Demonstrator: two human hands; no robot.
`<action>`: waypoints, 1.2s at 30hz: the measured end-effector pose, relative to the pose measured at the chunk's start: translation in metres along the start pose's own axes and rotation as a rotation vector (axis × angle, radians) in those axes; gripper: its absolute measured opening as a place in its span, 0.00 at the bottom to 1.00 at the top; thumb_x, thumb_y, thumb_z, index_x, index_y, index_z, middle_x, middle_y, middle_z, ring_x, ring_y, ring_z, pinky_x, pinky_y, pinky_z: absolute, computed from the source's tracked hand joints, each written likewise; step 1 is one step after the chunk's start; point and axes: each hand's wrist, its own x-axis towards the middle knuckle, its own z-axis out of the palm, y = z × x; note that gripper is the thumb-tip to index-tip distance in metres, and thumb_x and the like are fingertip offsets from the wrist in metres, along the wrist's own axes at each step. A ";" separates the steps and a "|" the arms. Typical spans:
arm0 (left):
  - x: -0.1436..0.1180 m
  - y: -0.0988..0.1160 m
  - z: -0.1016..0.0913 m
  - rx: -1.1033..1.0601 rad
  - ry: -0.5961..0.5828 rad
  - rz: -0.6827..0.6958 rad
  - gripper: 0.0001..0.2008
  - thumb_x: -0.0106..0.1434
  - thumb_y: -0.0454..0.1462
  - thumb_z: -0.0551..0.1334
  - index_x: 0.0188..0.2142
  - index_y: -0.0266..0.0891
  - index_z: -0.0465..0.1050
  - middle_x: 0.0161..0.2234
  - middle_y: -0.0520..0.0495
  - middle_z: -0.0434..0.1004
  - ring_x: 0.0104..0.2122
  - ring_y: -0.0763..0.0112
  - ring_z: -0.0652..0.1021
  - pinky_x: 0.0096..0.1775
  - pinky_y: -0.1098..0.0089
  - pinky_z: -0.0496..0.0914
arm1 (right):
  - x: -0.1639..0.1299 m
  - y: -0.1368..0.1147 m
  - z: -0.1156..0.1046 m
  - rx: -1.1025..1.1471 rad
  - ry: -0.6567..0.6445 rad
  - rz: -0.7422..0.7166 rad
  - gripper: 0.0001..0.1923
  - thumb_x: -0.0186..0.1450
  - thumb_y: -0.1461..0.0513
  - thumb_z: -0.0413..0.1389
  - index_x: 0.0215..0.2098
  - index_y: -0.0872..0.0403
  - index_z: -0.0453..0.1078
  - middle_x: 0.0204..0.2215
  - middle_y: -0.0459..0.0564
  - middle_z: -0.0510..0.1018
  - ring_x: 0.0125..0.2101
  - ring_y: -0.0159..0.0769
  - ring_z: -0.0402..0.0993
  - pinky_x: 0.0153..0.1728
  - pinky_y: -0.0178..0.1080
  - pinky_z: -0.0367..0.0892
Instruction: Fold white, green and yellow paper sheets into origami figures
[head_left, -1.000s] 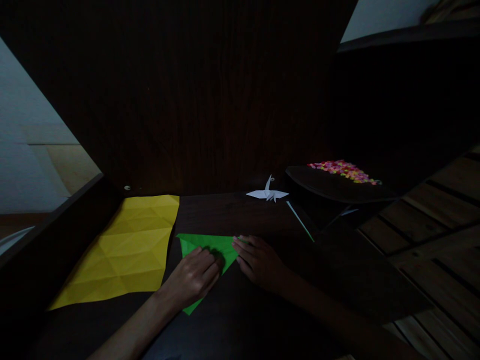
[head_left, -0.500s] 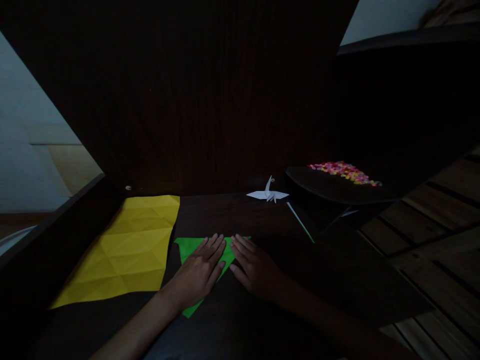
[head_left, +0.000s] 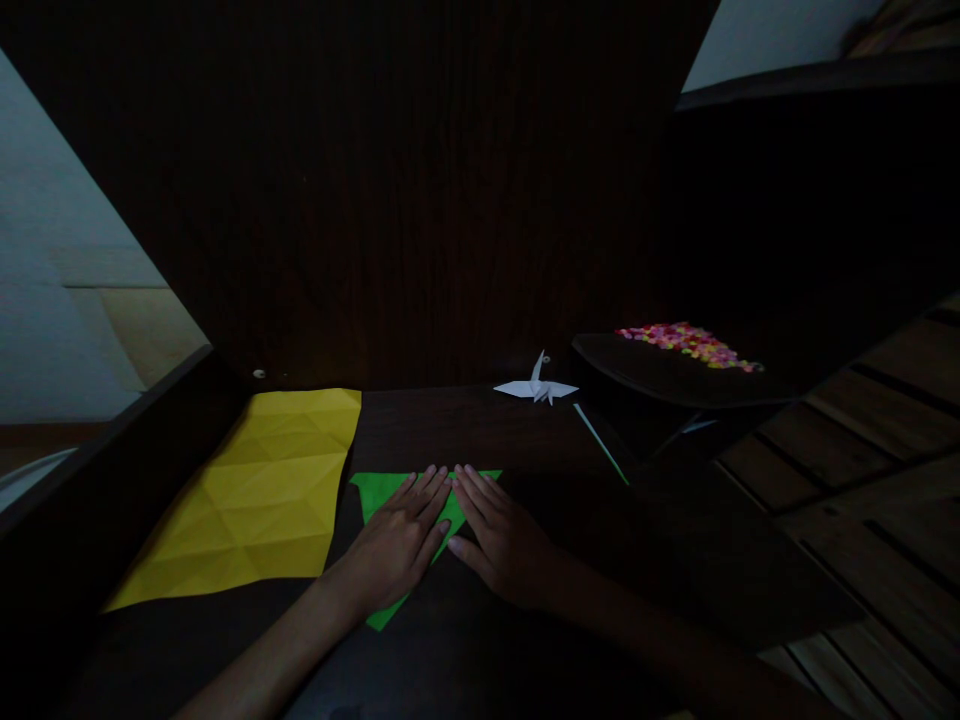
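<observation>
A green paper [head_left: 380, 488], folded into a triangle, lies on the dark wooden desk. Across its middle rests my left hand [head_left: 403, 540], flat, fingers stretched forward and thumb apart. My right hand [head_left: 504, 540] lies flat on the paper's right corner, its fingertips close beside those of the left. Both hands press from above and hide part of the sheet. To the left of them is a yellow paper sheet [head_left: 255, 490] with many crease lines, spread out on the desk.
At the back of the desk stands a white folded paper crane [head_left: 536, 388]. A thin pale-green strip [head_left: 601, 443] lies to its right. Several small colourful pieces [head_left: 690, 345] are heaped on a rounded dark shelf [head_left: 637, 365]. A tall dark panel [head_left: 420, 200] rises behind.
My right hand has slid slightly left over the green paper, bringing its fingertips closer to my left hand. My left hand stays in place.
</observation>
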 end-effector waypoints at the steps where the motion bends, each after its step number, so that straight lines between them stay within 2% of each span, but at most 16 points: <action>1: 0.000 0.000 -0.001 0.001 -0.006 -0.001 0.26 0.71 0.41 0.48 0.66 0.38 0.47 0.65 0.41 0.53 0.64 0.59 0.55 0.60 0.53 0.59 | 0.000 0.001 0.001 0.001 0.006 0.001 0.32 0.69 0.55 0.47 0.65 0.68 0.49 0.65 0.66 0.51 0.65 0.49 0.45 0.62 0.51 0.52; 11: -0.003 -0.002 -0.006 0.036 -0.030 -0.036 0.26 0.71 0.44 0.47 0.65 0.35 0.50 0.65 0.39 0.53 0.64 0.58 0.55 0.61 0.53 0.58 | -0.001 0.010 0.001 -0.001 -0.016 0.063 0.30 0.70 0.55 0.45 0.65 0.65 0.50 0.65 0.63 0.52 0.65 0.47 0.45 0.62 0.53 0.52; 21: -0.008 -0.006 -0.006 0.083 -0.031 -0.064 0.27 0.71 0.45 0.46 0.65 0.36 0.49 0.65 0.40 0.52 0.64 0.58 0.55 0.60 0.52 0.58 | -0.005 0.018 -0.003 -0.012 -0.032 0.109 0.32 0.70 0.53 0.46 0.65 0.64 0.48 0.65 0.63 0.52 0.65 0.47 0.45 0.62 0.53 0.51; 24: -0.007 -0.006 -0.006 0.086 -0.040 -0.064 0.28 0.71 0.45 0.46 0.65 0.36 0.48 0.65 0.40 0.51 0.64 0.58 0.54 0.60 0.51 0.58 | -0.006 0.015 -0.002 -0.026 -0.018 0.097 0.35 0.69 0.50 0.46 0.65 0.64 0.48 0.65 0.64 0.51 0.65 0.49 0.43 0.63 0.55 0.48; 30: -0.007 -0.006 -0.004 0.075 -0.013 -0.055 0.27 0.71 0.45 0.47 0.66 0.37 0.48 0.65 0.40 0.52 0.64 0.57 0.54 0.60 0.51 0.58 | -0.002 0.004 0.000 -0.059 -0.034 0.073 0.42 0.67 0.46 0.46 0.64 0.73 0.48 0.65 0.71 0.47 0.66 0.54 0.38 0.64 0.55 0.44; 36: -0.007 -0.007 -0.004 0.072 -0.001 -0.037 0.27 0.71 0.44 0.47 0.66 0.37 0.47 0.65 0.40 0.52 0.65 0.57 0.53 0.61 0.51 0.57 | 0.006 -0.009 -0.003 0.041 -0.098 -0.012 0.43 0.67 0.45 0.46 0.65 0.71 0.45 0.66 0.69 0.43 0.66 0.52 0.35 0.64 0.52 0.44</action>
